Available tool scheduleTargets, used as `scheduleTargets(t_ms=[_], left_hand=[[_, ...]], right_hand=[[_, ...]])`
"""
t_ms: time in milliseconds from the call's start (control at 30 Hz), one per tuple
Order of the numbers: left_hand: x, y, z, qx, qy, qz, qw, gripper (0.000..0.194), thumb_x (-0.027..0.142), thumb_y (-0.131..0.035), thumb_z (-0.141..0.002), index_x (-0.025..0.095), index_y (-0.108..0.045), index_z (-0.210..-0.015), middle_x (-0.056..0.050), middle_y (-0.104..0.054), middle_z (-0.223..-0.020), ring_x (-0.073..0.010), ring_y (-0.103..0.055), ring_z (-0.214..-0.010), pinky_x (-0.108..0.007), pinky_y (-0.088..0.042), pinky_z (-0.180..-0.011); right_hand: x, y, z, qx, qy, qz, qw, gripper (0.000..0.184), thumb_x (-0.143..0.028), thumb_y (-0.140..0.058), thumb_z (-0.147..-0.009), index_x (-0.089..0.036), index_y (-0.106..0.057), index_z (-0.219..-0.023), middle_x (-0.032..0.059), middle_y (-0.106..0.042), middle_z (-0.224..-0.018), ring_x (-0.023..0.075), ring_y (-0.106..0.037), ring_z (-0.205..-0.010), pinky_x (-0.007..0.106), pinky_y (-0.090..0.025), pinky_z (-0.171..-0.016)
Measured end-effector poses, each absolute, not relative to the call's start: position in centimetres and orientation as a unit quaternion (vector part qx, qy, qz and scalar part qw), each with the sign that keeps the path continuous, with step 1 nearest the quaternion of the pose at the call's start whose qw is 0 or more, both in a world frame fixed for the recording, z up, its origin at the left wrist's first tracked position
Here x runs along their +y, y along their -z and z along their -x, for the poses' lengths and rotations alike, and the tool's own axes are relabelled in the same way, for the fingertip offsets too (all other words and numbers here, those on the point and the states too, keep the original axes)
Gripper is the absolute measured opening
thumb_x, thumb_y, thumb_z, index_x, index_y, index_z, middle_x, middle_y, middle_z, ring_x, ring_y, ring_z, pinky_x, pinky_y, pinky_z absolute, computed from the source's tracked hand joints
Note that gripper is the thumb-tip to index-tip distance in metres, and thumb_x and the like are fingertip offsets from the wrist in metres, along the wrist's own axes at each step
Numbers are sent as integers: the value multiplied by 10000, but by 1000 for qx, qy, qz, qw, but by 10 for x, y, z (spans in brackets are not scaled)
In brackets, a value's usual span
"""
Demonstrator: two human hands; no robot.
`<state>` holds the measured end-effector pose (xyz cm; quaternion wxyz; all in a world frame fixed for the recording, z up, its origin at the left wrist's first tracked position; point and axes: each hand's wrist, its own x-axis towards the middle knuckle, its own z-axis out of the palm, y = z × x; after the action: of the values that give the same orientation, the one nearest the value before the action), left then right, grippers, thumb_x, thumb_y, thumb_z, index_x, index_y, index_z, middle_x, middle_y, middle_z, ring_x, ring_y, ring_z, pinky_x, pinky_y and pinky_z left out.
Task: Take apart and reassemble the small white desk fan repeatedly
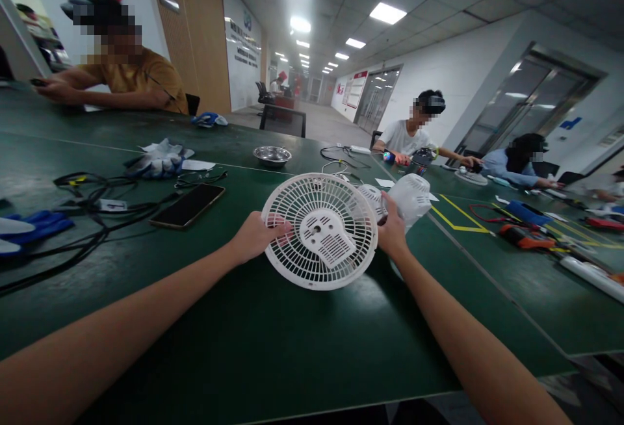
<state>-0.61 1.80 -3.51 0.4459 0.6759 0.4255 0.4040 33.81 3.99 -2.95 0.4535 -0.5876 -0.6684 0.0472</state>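
Note:
In front of me a round white fan grille (280, 262) is held tilted, its vented middle plate facing me. My left hand (257, 238) is closed on the grille's left rim, with fingertips showing through the bars. My right hand (392, 233) is at the grille's right edge, closed around the white fan body (371, 197) behind it. Its fingers are partly hidden, so I cannot tell whether it also touches the rim. A translucent white fan base (412, 199) with vents stands just beyond my right hand.
Left on the green table (292, 360) are a phone (189, 205), black cables (97, 217), and gloves (160, 158). A metal bowl (272, 155) stands behind the grille. To the right lie an orange multimeter (526, 238) and yellow tape marks (458, 227). Several people sit around the table.

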Motion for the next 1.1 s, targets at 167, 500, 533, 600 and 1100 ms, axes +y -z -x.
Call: scheduleTargets(t_ms=[167, 500, 533, 600, 1100], left_hand=[[21, 41, 7, 435, -417, -623, 498, 169, 333, -692, -822, 170, -700, -867, -62, -749, -831, -219, -720, -752, -421, -595, -759], [24, 41, 9, 430, -408, -629, 503, 177, 342, -704, -829, 176, -712, -891, -60, -754, -865, -218, -725, -786, -438, -590, -804], [24, 41, 10, 430, -407, -633, 499, 184, 350, -703, -832, 174, -712, -888, -61, -754, -860, -219, -725, -785, -439, -589, -805], [23, 41, 10, 435, -406, -637, 490, 201, 368, -698, -837, 173, -710, -884, -61, -752, -842, -222, -723, -776, -442, -588, -802], [23, 41, 10, 436, -403, -648, 477, 187, 358, -676, -840, 182, -711, -895, -67, -758, -858, -227, -726, -789, -441, -590, -791]], right_hand=[[48, 36, -358, -664, 41, 636, 390, 588, -368, -631, -758, -184, -519, -1305, 112, -639, -1035, 278, -598, -867, 475, -471, -891], [49, 37, -357, -681, 78, 641, 345, 582, -376, -633, -775, -168, -483, -1297, 140, -608, -1065, 317, -603, -955, 478, -471, -899], [49, 33, -359, -671, 107, 634, 369, 525, -378, -614, -789, -171, -505, -1259, 140, -601, -1074, 316, -588, -992, 477, -461, -921], [48, 24, -364, -634, 182, 622, 422, 495, -374, -597, -791, -175, -503, -1234, 153, -562, -1153, 329, -525, -1116, 499, -414, -989], [62, 23, -419, -496, 272, 624, 539, 851, -421, -715, -664, -167, -340, -1384, 186, -413, -1379, 357, -381, -1317, 540, -305, -1101]])
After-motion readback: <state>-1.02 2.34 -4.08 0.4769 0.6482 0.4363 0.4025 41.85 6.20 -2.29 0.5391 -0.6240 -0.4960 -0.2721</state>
